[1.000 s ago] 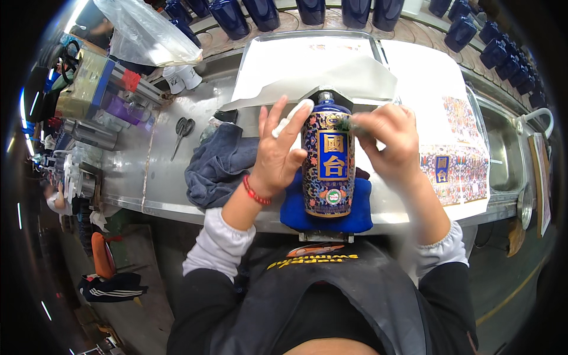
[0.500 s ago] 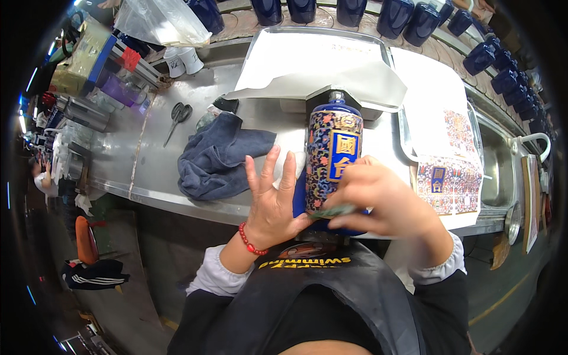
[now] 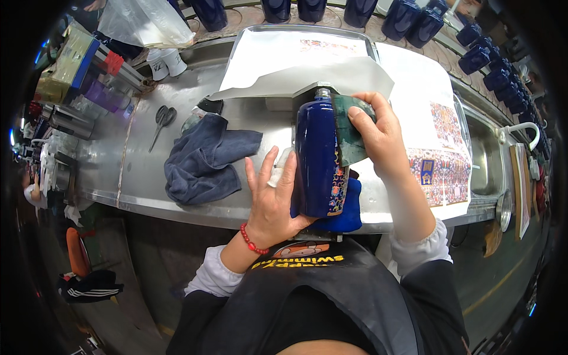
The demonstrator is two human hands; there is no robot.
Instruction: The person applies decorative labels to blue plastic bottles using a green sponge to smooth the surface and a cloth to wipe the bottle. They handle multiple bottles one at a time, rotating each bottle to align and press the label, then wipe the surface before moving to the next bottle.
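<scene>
A dark blue bottle (image 3: 315,157) lies with its neck pointing away from me, its plain side up. Part of a patterned floral decal (image 3: 338,192) shows along its lower right side. My right hand (image 3: 378,130) grips a thin green scraper (image 3: 350,133), its flat face laid along the bottle's right side. Beside the bottle's left edge, my left hand (image 3: 272,204) has its fingers spread, with the thumb at the bottle's base. Something white wraps one of those fingers. Under the bottle's near end is a bright blue cloth (image 3: 346,213).
A grey-blue cloth (image 3: 204,160) and black scissors (image 3: 161,125) lie left on the metal table. Behind the bottle is a paper-covered tray (image 3: 296,53). Printed decal sheets (image 3: 441,177) lie right, near a sink (image 3: 486,157). Several blue bottles (image 3: 402,21) line the far side.
The bottle has rolled, turning its patterned front out of sight to the right. My right hand has moved up and right with the scraper, now seen broadside. My left hand stays beside the bottle.
</scene>
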